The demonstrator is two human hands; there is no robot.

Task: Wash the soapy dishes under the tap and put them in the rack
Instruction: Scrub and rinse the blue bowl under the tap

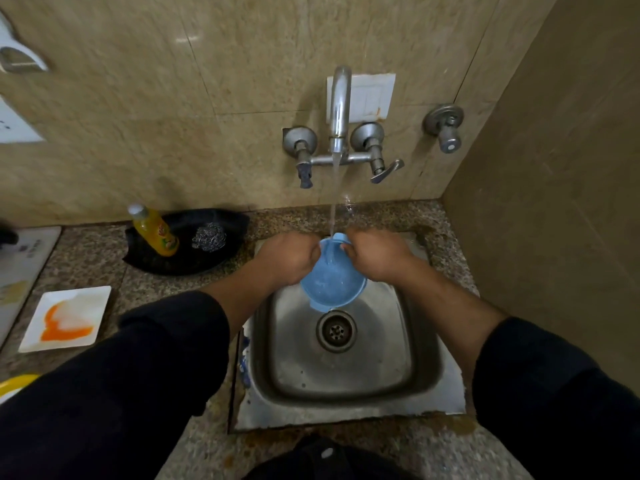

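At the centre of the frame, the left hand (289, 259) and right hand (377, 256) each closed around opposite rims of a blue bowl (332, 277), tilting it over the sink (408, 362) so the tap (339, 109) stream above ran inside, likely rinsing soap.

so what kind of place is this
Most likely a small home kitchen: a steel sink set in a granite counter, a running wall tap, and dish soap beside a steel scrubber.
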